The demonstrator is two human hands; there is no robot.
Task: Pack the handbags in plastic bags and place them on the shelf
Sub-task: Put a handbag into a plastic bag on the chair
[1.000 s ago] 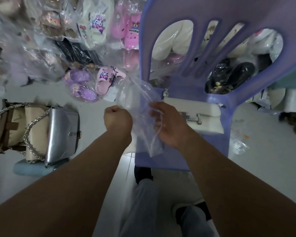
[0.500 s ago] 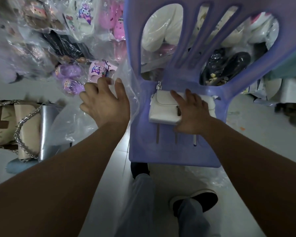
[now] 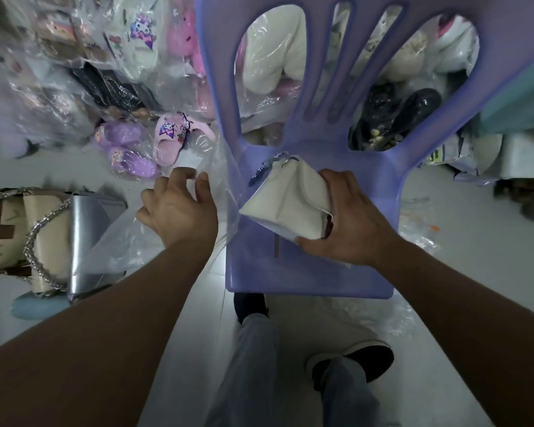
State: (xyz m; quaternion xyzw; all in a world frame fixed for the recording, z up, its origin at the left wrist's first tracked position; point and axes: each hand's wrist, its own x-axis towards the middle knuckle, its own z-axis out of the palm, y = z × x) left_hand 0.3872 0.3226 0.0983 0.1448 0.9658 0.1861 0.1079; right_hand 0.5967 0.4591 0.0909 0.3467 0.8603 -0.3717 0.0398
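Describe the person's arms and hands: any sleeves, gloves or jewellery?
No sleeves show: the left arm and right arm are bare to the frame edge. The left hand and right hand are ungloved, with no ring, watch or bracelet visible on the sides facing the camera.

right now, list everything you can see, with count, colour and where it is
chair: one, purple, centre
white handbag: one, white, held over the chair seat
plastic bag: one, clear, held just left of the chair
silver handbag: one, silver, floor at left
beige handbag: at least one, beige with a silver chain, floor beside the silver handbag
bagged slippers: many, purple, pink, white and black, piled behind
left hand: one, pinches the plastic bag's edge
right hand: one, grips the white handbag
legs: two, grey trousers, dark shoes, bottom centre
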